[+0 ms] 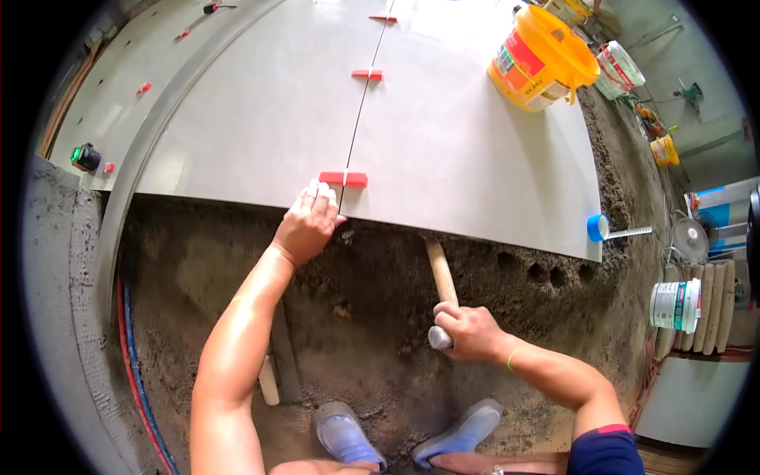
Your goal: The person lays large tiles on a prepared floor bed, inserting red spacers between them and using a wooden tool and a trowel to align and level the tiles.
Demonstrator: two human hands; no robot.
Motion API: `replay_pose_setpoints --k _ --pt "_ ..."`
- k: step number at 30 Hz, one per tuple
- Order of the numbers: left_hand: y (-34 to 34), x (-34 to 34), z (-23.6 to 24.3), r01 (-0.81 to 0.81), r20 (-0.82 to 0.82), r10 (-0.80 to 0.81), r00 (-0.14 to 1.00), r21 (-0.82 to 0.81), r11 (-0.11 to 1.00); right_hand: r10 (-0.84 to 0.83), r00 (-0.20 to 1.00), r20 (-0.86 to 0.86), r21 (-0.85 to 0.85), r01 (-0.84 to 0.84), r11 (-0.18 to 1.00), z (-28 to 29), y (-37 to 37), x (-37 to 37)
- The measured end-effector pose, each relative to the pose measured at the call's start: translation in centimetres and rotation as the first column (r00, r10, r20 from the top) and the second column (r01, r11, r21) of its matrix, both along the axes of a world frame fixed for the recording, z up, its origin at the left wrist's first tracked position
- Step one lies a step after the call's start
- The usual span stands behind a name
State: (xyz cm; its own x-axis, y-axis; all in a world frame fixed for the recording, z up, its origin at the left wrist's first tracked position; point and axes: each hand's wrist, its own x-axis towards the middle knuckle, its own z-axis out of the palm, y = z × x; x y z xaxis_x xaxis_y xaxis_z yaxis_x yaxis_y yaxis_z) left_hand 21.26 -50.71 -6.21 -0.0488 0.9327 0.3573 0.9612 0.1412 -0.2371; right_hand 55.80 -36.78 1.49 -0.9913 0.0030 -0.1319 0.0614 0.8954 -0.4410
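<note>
My left hand (307,222) is at the front edge of the pale floor tiles (253,103), right by the thin seam between two of them. Its fingers are bunched together over the edge; whatever they pinch is hidden. Just beyond the fingertips, a red levelling wedge (343,180) lies across the seam. More red wedges (367,75) sit farther along it. My right hand (475,328) is closed round a wooden-handled tool (442,273) with a grey rounded end by the fist. The handle's far end reaches the tile edge, where the rest of the tool cannot be made out.
A yellow bucket (542,59) stands on the right tile. A blue tape roll (598,228) rests at its corner. A long grey straightedge (150,131) crosses the left tiles. Dark rough mortar bed (364,317) lies before me; another wooden handle (269,381) is beside my left forearm.
</note>
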Motion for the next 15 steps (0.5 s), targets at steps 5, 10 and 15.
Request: replay_pose_setpoints --k 5,10,15 --pt "0.3 -0.1 0.1 -0.004 0.038 0.002 0.999 0.051 0.999 0.091 0.994 0.064 0.008 -0.092 0.996 2.8 -3.1 3.8" --pt "0.7 -0.3 0.6 0.031 0.041 -0.034 0.999 0.08 0.996 0.107 0.994 0.019 -0.018 -0.107 0.994 2.4 -3.5 2.7" --pt "0.2 0.1 0.0 0.007 0.057 -0.01 0.998 0.057 0.998 0.075 0.995 0.073 0.042 -0.078 0.996 -1.4 -4.1 -1.9"
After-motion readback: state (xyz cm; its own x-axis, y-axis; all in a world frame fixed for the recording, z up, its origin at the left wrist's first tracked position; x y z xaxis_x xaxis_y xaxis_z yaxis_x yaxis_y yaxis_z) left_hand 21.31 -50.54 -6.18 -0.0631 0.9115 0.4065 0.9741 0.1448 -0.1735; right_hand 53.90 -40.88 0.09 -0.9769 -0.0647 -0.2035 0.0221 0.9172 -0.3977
